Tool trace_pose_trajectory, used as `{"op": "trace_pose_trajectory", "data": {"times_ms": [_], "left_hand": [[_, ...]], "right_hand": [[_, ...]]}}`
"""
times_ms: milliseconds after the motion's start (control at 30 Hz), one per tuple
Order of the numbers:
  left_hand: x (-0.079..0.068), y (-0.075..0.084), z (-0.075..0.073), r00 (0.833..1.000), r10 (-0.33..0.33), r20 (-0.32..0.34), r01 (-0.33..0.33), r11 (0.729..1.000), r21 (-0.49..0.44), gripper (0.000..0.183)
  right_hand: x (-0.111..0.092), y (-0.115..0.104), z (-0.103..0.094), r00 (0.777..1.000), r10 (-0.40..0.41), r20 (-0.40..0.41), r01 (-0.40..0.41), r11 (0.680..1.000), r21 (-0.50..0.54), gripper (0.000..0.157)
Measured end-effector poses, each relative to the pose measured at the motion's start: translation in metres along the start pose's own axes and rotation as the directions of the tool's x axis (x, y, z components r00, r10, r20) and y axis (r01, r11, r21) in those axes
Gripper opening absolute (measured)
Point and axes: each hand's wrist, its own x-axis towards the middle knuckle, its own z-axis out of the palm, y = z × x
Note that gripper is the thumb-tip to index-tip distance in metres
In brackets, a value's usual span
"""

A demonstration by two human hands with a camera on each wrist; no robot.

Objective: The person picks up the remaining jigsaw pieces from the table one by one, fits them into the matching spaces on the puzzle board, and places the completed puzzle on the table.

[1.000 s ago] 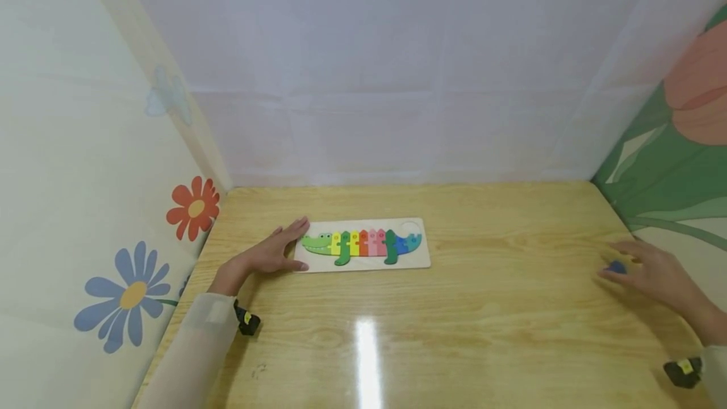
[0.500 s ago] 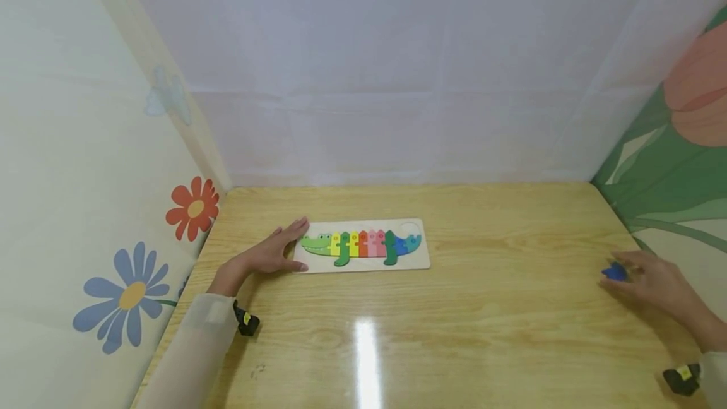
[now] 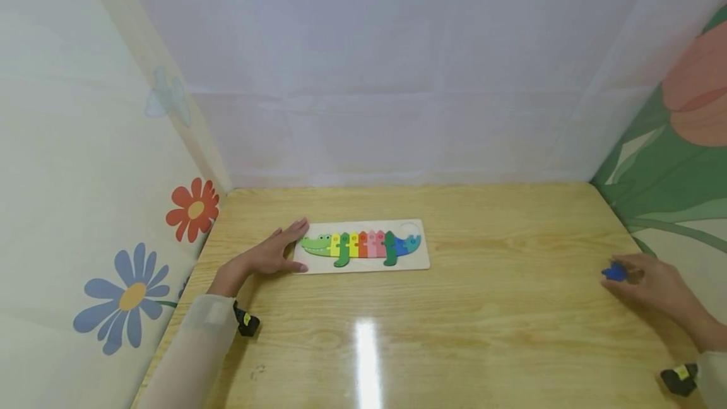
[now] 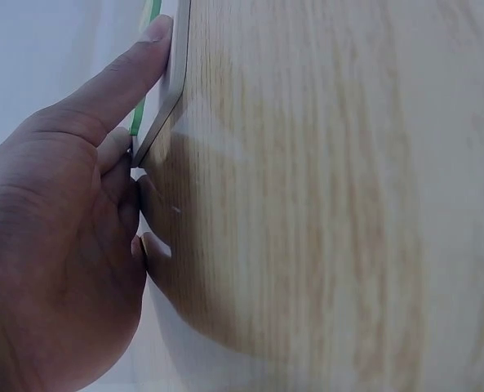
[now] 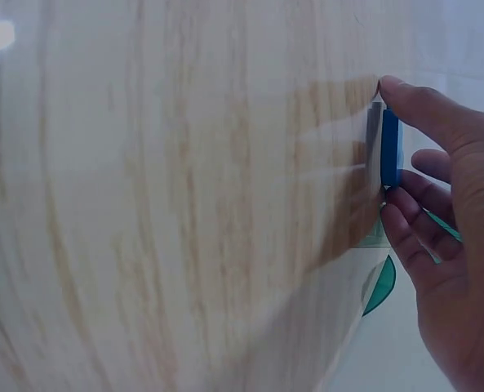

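Note:
A wooden crocodile puzzle board (image 3: 363,264) with coloured, interlocking pieces lies flat on the table. My left hand (image 3: 272,252) rests at its left end, fingers stretched to the upper corner and thumb at the lower one; in the left wrist view the thumb (image 4: 135,82) lies along the board's edge. Far to the right, my right hand (image 3: 659,283) pinches a small blue puzzle piece (image 3: 613,271) between thumb and fingers, low at the table. Seen from the right wrist, the blue piece (image 5: 390,149) shows edge-on between the thumb and the bent fingers.
The wood-grain table (image 3: 483,320) stretches between the two hands. A white cloth wall (image 3: 397,112) closes off the back. Printed flower walls stand on both sides, with a red flower (image 3: 195,209) at left and green leaves (image 3: 681,175) beside my right hand.
My right hand has shifted slightly toward me and settled around the blue puzzle piece, which now shows more fully. The left hand and the board have stayed in place.

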Motion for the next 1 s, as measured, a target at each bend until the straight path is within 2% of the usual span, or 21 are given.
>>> {"op": "trace_pose_trajectory", "data": {"times_ms": [333,633,1000], "left_hand": [[0.0008,-0.0015,0.0009,1.000,0.000,-0.002,0.000,1.000,0.004,0.104],[0.0009,-0.0014,0.0000,1.000,0.007,0.000,-0.007,1.000,-0.002,0.105],[0.0001,-0.0011,0.0002,1.000,-0.006,0.003,0.006,1.000,-0.011,0.105]], "right_hand": [[-0.0026,0.0027,0.0028,1.000,-0.012,-0.019,0.012,1.000,-0.024,0.065],[-0.0038,0.0026,0.0034,0.999,-0.012,-0.036,0.012,1.000,0.001,0.058],[-0.0035,0.0050,0.0031,0.997,-0.047,-0.055,0.046,0.999,-0.009,0.052]]}}
